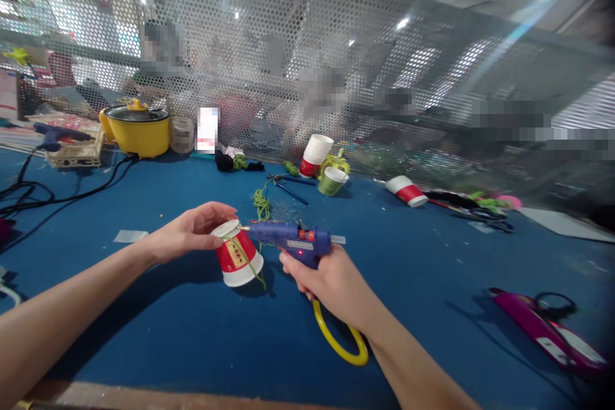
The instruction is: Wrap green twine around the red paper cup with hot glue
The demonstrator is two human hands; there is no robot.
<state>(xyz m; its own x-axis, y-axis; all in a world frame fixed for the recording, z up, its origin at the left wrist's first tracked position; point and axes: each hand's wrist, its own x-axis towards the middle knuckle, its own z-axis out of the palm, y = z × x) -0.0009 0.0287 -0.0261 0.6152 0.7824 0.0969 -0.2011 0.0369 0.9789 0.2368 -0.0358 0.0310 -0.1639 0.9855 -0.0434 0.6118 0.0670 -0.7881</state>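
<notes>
My left hand [195, 230] grips a red and white paper cup [239, 255], tilted with its narrow base upward. A strand of green yarn [256, 271] runs across the cup's side and hangs loose past its rim. In my right hand [331, 275] is a blue hot glue gun [288, 236], whose small red light is lit. The gun's metal nozzle meets, or almost meets, the cup near its upper edge; contact is hard to tell. A yellow cable [339, 343] curves below my right wrist. Behind the gun lies a tangle of green yarn [262, 204].
At the back stand stacked paper cups [317, 150], a green-wrapped cup [332, 181], a glass jar [182, 134] and a yellow electric pot [139, 131]. A red and white cup [406, 191] lies sideways. Scissors [291, 189] rest mid-table. A purple device [542, 327] sits right, black cables [29, 189] left.
</notes>
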